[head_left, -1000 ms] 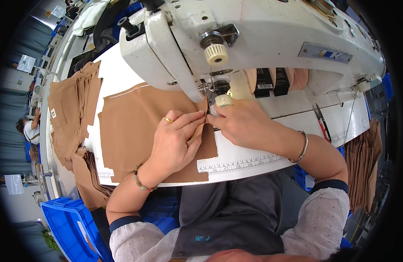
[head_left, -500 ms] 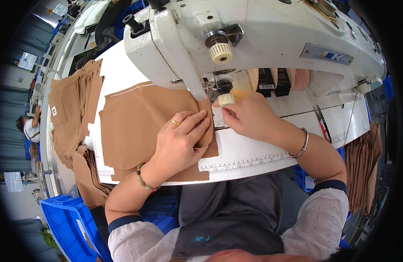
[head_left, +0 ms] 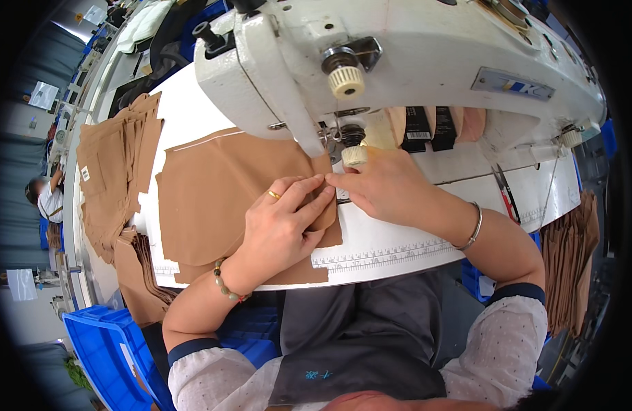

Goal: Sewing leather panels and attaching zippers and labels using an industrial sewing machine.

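Note:
A brown fabric piece (head_left: 213,198) lies on the white sewing table, its right edge under the presser foot area of a white sewing machine (head_left: 281,82). My left hand (head_left: 285,212) presses down near that edge, fingers bent over the fabric and a raised fold showing between fingers and thumb. Just right of it, my right hand (head_left: 388,186) pinches the fabric's edge with thumb and forefinger, its fingertips touching those of the left. The machine's tension knob (head_left: 355,156) covers part of the right fingers. The needle tip is hard to make out.
Stacked brown pieces (head_left: 114,171) lie at the left, with more folded ones (head_left: 141,274) at the table's edge. Red-handled snips (head_left: 505,195) rest at the right. Brown fabric (head_left: 569,260) hangs beyond. A blue crate (head_left: 110,349) stands lower left.
My right hand has come down and left from beside the needle area to the fabric edge, meeting my left fingertips. The left hand and the fabric have hardly moved.

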`<control>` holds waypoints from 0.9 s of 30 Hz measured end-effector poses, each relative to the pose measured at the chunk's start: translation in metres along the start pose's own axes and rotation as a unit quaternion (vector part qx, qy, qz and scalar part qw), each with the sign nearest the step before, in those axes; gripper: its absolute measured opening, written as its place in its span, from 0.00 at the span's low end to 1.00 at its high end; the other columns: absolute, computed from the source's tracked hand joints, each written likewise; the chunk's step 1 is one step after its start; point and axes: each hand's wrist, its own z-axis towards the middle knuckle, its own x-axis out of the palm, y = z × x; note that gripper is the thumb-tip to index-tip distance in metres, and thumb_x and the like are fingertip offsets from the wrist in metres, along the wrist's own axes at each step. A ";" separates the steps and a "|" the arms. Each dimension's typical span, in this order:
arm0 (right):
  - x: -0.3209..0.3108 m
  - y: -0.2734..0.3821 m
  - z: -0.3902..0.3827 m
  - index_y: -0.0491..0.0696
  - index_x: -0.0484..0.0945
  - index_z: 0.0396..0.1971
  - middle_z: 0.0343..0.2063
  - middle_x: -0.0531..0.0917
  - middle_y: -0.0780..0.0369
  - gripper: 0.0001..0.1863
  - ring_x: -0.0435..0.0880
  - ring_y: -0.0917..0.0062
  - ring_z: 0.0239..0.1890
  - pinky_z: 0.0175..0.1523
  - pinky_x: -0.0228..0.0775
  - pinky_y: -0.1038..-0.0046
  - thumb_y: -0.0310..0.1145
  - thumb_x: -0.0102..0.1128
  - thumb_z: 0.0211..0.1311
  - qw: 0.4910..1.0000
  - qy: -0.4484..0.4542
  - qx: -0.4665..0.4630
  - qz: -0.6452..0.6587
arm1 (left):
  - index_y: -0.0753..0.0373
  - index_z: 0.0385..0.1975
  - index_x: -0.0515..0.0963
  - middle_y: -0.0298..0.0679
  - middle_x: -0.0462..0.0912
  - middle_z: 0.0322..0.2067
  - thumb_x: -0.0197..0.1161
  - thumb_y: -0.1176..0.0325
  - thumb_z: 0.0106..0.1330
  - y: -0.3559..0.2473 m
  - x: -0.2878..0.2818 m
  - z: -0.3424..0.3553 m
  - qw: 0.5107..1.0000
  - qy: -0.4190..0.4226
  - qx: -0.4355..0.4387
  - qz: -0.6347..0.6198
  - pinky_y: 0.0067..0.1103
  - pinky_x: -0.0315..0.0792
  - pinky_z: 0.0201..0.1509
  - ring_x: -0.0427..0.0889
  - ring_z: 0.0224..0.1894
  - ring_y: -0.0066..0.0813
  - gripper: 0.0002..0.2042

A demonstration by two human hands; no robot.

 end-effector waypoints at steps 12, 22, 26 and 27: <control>-0.002 -0.002 0.002 0.51 0.86 0.30 0.27 0.78 0.65 0.06 0.83 0.71 0.28 0.28 0.75 0.69 0.30 0.65 0.51 0.997 -0.048 0.010 -0.061 | 0.56 0.48 0.87 0.34 0.84 0.48 0.68 0.72 0.48 0.018 0.010 0.011 1.000 -0.023 0.012 -0.003 0.26 0.80 0.42 0.81 0.44 0.35 0.22; -0.001 -0.010 0.004 0.46 0.83 0.27 0.27 0.80 0.63 0.04 0.84 0.68 0.26 0.28 0.75 0.67 0.28 0.63 0.50 0.995 -0.070 0.036 -0.062 | 0.57 0.47 0.86 0.33 0.83 0.46 0.68 0.68 0.51 0.037 0.020 0.022 1.000 0.005 -0.009 0.016 0.27 0.80 0.48 0.79 0.47 0.34 0.20; -0.005 -0.008 0.004 0.46 0.82 0.24 0.27 0.79 0.62 0.03 0.83 0.67 0.26 0.29 0.75 0.67 0.28 0.63 0.49 0.995 -0.078 0.028 -0.058 | 0.56 0.45 0.86 0.31 0.85 0.48 0.69 0.68 0.53 0.026 0.007 0.024 0.999 -0.021 -0.010 0.035 0.26 0.78 0.45 0.84 0.42 0.34 0.17; -0.006 -0.008 0.005 0.46 0.81 0.24 0.27 0.79 0.62 0.03 0.83 0.67 0.26 0.29 0.75 0.66 0.28 0.63 0.49 0.996 -0.079 0.008 -0.046 | 0.56 0.45 0.86 0.31 0.85 0.48 0.69 0.68 0.53 0.025 0.005 0.021 0.999 -0.019 -0.009 0.034 0.26 0.78 0.45 0.84 0.42 0.34 0.17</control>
